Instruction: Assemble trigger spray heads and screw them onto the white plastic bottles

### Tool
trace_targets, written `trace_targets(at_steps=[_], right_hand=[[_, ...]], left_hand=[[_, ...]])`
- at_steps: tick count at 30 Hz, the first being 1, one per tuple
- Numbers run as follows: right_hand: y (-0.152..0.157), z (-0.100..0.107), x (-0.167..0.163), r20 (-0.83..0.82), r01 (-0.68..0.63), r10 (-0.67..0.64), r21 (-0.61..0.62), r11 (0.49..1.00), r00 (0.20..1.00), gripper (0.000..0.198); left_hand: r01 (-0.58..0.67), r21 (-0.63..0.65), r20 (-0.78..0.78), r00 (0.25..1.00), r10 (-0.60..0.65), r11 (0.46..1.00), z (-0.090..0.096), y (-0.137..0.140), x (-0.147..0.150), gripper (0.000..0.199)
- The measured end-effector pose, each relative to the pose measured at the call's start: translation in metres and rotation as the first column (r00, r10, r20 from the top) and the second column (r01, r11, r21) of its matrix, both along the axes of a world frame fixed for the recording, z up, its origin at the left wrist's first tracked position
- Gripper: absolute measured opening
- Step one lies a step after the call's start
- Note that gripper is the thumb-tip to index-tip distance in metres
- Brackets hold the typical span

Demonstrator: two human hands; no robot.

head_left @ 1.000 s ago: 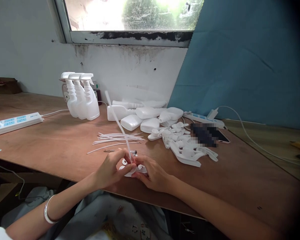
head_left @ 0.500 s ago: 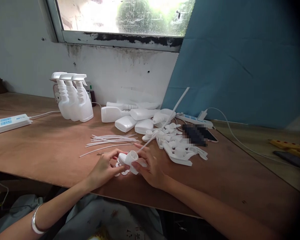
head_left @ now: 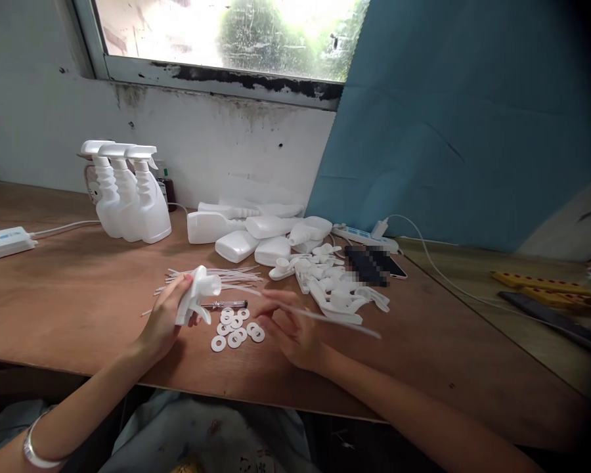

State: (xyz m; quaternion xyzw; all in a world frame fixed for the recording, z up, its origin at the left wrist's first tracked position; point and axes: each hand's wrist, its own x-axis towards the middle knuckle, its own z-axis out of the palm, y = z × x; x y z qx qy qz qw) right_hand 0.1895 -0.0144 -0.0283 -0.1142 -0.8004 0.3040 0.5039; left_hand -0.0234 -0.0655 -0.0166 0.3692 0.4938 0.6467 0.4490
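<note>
My left hand (head_left: 165, 312) is wrapped round a white trigger sprayer head (head_left: 194, 295), its collar facing right. A thin white dip tube (head_left: 345, 323) runs from the collar out to the right. My right hand (head_left: 293, 332) is beside it, thumb and forefinger apart, and the tube crosses over its fingers. Several flat white ring washers (head_left: 218, 343) lie on the table between the hands, close to my right fingertips. Behind them is a clear pen-like tool (head_left: 231, 304) with a dark end. More white tubes (head_left: 236, 272) lie behind the sprayer head, partly hidden.
Three white spray bottles (head_left: 150, 207) stand at the back left. Several bottles without heads (head_left: 236, 245) lie at the back middle. A pile of sprayer heads (head_left: 332, 295) is to the right, beside a phone (head_left: 391, 264). Power strips (head_left: 4, 243) and white cables (head_left: 438, 282) flank the work area.
My left hand has moved left with the sprayer head and turned its collar to the right. The tube has swung from upright to nearly level. My right hand has separated from the head, exposing the washers.
</note>
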Motion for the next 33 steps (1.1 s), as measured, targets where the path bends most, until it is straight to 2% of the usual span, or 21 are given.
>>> trace_targets(at_steps=[2,5,8,10,11,12,13,14,16,20,23,25,27,30,33], right_hand=[[0.006,0.0,-0.001,0.063,0.071,-0.069,-0.033,0.997,0.996,0.042],[0.017,0.004,-0.001,0.092,0.174,-0.169,-0.051,0.983,0.981,0.041],[0.033,0.022,0.006,0.093,0.296,-0.295,0.005,0.955,0.951,0.033],[0.054,0.042,0.014,0.121,0.43,-0.427,0.006,0.903,0.896,0.026],[0.068,0.052,0.019,0.145,0.502,-0.491,-0.054,0.863,0.859,0.028],[0.083,0.062,0.024,0.187,0.583,-0.555,-0.156,0.798,0.81,0.03],[0.1,0.071,0.029,0.236,0.661,-0.618,-0.291,0.691,0.75,0.032],[0.118,0.078,0.033,0.269,0.698,-0.647,-0.351,0.624,0.714,0.035],[0.15,0.086,0.039,0.338,0.727,-0.654,-0.447,0.521,0.677,0.038],[0.19,0.082,0.037,0.476,0.697,-0.553,-0.652,0.3,0.684,0.025],[0.203,0.072,0.031,0.484,0.638,-0.5,-0.745,0.196,0.718,0.029],[0.208,0.065,0.028,0.455,0.589,-0.488,-0.792,0.161,0.745,0.031],[0.212,0.058,0.024,0.405,0.534,-0.492,-0.832,0.152,0.771,0.031],[0.216,0.05,0.02,0.294,0.44,-0.53,-0.881,0.173,0.796,0.032],[0.215,0.052,0.016,0.151,0.339,-0.586,-0.914,0.225,0.796,0.032]], left_hand=[[-0.041,0.011,0.102,0.994,0.04,0.999,0.0,0.003,-0.002,0.027],[-0.052,0.013,0.178,0.983,0.049,0.999,0.001,0.007,-0.004,0.029],[-0.074,-0.011,0.171,0.982,0.075,0.997,0.002,0.008,-0.003,0.03],[-0.087,-0.019,0.164,0.983,0.088,0.996,0.004,0.008,-0.002,0.032],[-0.093,-0.022,0.167,0.981,0.096,0.995,0.004,0.008,-0.002,0.033],[-0.1,-0.029,0.173,0.979,0.104,0.995,0.005,0.008,-0.001,0.034],[-0.108,-0.035,0.179,0.977,0.112,0.994,0.006,0.007,-0.001,0.035],[-0.115,-0.038,0.184,0.976,0.12,0.993,0.006,0.007,0.0,0.035],[-0.117,-0.035,0.191,0.974,0.121,0.993,0.006,0.007,0.0,0.034],[-0.095,-0.012,0.227,0.969,0.095,0.995,0.005,0.007,0.0,0.034],[-0.091,0.011,0.24,0.967,0.085,0.996,0.006,0.006,0.0,0.034],[-0.101,0.018,0.223,0.97,0.094,0.995,0.007,0.006,0.0,0.033],[-0.119,0.019,0.208,0.972,0.113,0.993,0.009,0.006,0.001,0.029],[-0.135,0.017,0.203,0.971,0.129,0.991,0.01,0.006,0.002,0.024],[-0.132,-0.003,0.169,0.977,0.131,0.991,0.007,0.006,0.0,0.023]])
